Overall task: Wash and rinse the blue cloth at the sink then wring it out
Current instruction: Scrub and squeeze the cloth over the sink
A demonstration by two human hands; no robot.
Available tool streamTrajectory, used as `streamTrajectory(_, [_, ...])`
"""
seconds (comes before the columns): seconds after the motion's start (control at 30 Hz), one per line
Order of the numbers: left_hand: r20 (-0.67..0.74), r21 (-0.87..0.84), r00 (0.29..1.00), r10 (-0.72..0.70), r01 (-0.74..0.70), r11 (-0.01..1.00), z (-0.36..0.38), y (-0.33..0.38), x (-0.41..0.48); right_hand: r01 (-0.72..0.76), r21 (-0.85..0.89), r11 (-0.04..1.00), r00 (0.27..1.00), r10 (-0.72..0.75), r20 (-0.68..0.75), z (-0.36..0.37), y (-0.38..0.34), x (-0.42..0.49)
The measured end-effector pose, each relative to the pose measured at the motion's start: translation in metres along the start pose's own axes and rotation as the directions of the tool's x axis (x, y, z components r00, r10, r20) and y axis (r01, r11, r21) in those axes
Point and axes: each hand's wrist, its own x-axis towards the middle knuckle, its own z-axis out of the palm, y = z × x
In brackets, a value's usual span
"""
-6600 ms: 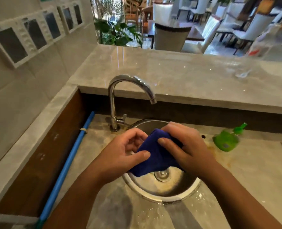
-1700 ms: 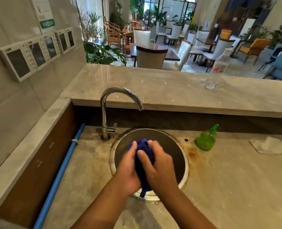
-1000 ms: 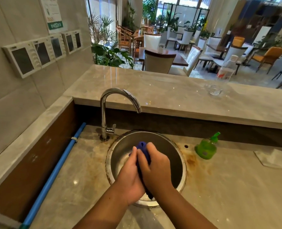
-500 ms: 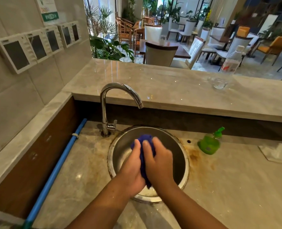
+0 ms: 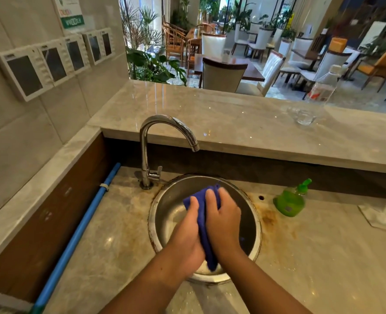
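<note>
The blue cloth [image 5: 201, 214], bunched into a vertical wad, clasped between left hand [image 5: 185, 232] and right hand [image 5: 223, 225], fingers of both curled round it, over the round steel sink [image 5: 171, 200]; tap [image 5: 146, 141] far left, green soap bottle [image 5: 289, 201] right of the bowl

L hand [image 5: 187, 230] & R hand [image 5: 224, 223] palm-to-palm, fingers [image 5: 210, 197] gripping blue cloth [image 5: 201, 201].

I stand behind the service counter of a restaurant or café. A small round steel sink [image 5: 171, 200] sits in the beige marble worktop [image 5: 323, 257]. Over the raised marble ledge [image 5: 232, 118] I see a dark wooden dining table [image 5: 252, 72], pale upholstered chairs [image 5: 223, 77] and green leafy plants [image 5: 151, 66].
</note>
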Motion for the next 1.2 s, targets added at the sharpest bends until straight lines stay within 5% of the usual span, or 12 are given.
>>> streamTrajectory(0.13, [0.014, -0.006, 0.998, -0.068, 0.068, 0.998, -0.007, 0.011, 0.005, 0.164, -0.085, 0.983, 0.979, -0.152, 0.139, 0.0, 0.002, -0.039])
streamTrajectory(0.3, [0.033, 0.013, 0.999, -0.028, 0.028, 1.0, 0.002, -0.005, 0.0, -0.012, -0.014, 1.0, 1.0, 0.012, -0.016, -0.003, 0.003, 0.005])
streamTrajectory(0.47, [0.017, 0.048, 0.994, -0.107, 0.106, 0.993, -0.005, 0.016, 0.002, 0.23, -0.155, 0.961, 0.96, -0.198, 0.196, -0.008, 0.009, -0.047])
streamTrajectory(0.63, [0.066, -0.052, 0.993, -0.096, 0.099, 0.994, 0.001, 0.001, -0.004, 0.038, -0.082, 0.996, 0.999, -0.035, 0.041, -0.009, -0.003, -0.002])
streamTrajectory(0.8, [0.096, 0.042, 0.986, -0.135, 0.131, 0.99, -0.012, 0.022, -0.002, 0.231, -0.155, 0.961, 0.96, -0.198, 0.2, -0.006, -0.014, -0.052])
streamTrajectory(0.97, [0.106, -0.057, 0.989, -0.107, 0.113, 0.992, -0.004, 0.003, -0.009, 0.075, -0.085, 0.994, 0.997, -0.072, 0.036, -0.006, -0.02, -0.006])
streamTrajectory(1.13, [0.129, 0.004, 0.988, -0.087, 0.087, 0.996, -0.01, 0.027, -0.003, 0.223, -0.191, 0.956, 0.964, -0.186, 0.19, -0.005, -0.021, -0.055])
streamTrajectory(1.2, [0.129, -0.046, 0.987, -0.096, 0.103, 0.994, -0.002, 0.011, -0.01, 0.213, -0.224, 0.951, 0.973, -0.185, 0.141, -0.007, -0.018, -0.025])
